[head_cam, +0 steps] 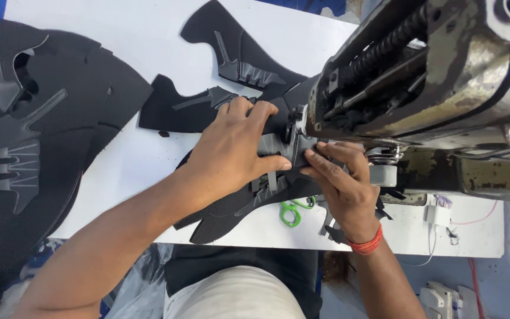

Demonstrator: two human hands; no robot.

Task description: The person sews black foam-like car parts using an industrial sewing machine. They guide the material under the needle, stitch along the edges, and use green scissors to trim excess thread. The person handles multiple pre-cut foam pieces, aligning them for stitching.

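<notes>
Black mesh shoe upper (231, 207) is pressed flat on the white surface (149, 159) at the sewing machine (420, 88), its long axis running from lower left up towards the needle area, which is probably hidden. It is pinned by the spread fingers of the left hand (234, 147) and the right hand (340, 183). Green snips (293, 211) lie beneath; cut pieces (237, 53) lie beyond.

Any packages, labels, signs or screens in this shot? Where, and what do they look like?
None that I can make out.
Nearest to one: a small white tag-like scrap on the white table edge under the sewing machine; too small to tell.
Both hands, left hand and right hand, press black shoe-upper pieces, which carry no label.
</notes>
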